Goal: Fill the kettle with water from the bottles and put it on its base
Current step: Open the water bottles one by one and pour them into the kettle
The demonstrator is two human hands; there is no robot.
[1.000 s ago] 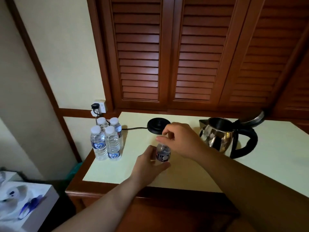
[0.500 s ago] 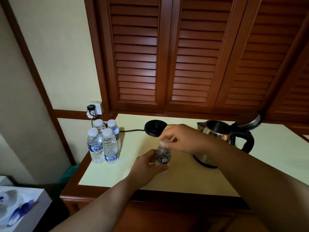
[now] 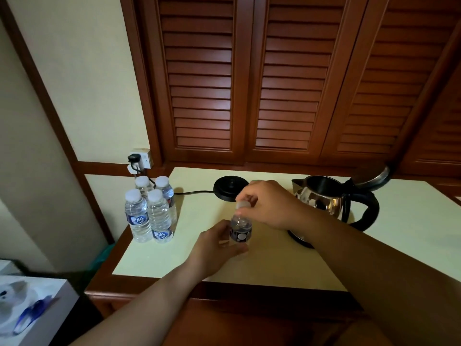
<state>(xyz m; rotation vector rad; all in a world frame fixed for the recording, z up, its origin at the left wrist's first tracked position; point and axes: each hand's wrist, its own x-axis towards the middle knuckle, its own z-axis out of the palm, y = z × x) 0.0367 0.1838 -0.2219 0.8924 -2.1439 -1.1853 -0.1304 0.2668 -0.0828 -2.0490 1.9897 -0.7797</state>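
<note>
The left hand (image 3: 214,245) is gripping the bottle (image 3: 240,229) steady while the right hand (image 3: 269,206) above is pinching its cap (image 3: 242,204) to unscrew it.

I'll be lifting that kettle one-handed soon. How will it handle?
The kettle looks rigid polished steel, probably slippery on the body, so use the black handle. Its lid stands open and may flop. Likely light now; whether it holds water can't be seen.
</note>
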